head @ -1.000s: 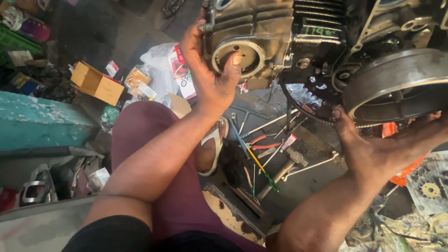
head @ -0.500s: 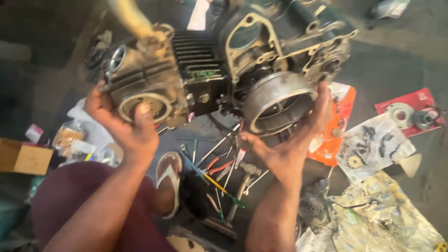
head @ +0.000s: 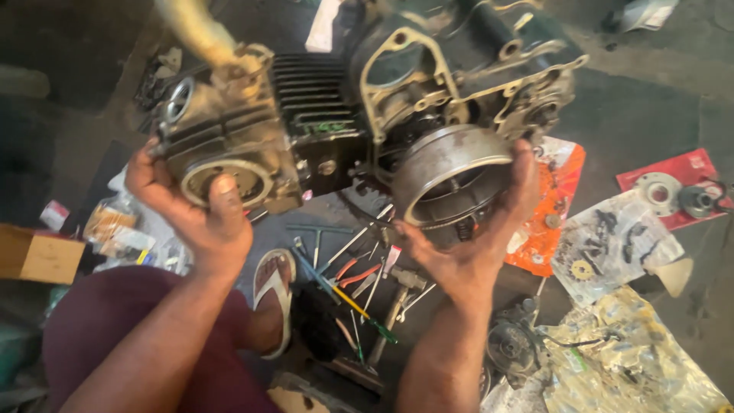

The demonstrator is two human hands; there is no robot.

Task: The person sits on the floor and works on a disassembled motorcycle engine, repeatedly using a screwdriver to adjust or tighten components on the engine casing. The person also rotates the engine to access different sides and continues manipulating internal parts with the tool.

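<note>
A grimy grey metal motorcycle engine (head: 344,130) with black cooling fins is held up off the floor, filling the view from ten to one o'clock. The left hand (head: 200,222) grips its cylinder-head end at nine o'clock, fingers curled behind the casting and the thumb pressed on the round cover. The right hand (head: 478,245) cups the steel drum-shaped flywheel (head: 447,172) near the centre, fingers wrapped up along its right rim, thumb under its lower edge.

At three o'clock a flat red packet (head: 665,187) lies on the floor bearing round metal parts, touching a clear plastic sheet (head: 615,245) strewn with small black pieces and a yellow sprocket. An orange plastic bag (head: 547,218) lies just right of the right hand, partly hidden behind it. A crinkled yellowish wrapper (head: 634,359) covers five o'clock, cut off by the lower edge. At nine o'clock stands a brown cardboard box (head: 34,256), its contents out of sight, with small clear packets (head: 115,229) beside it, too blurred to read.

Loose hand tools (head: 359,287), including red-handled pliers and screwdrivers, lie scattered at six o'clock beside a white sandal (head: 274,294). The engine's top edge is cut off.
</note>
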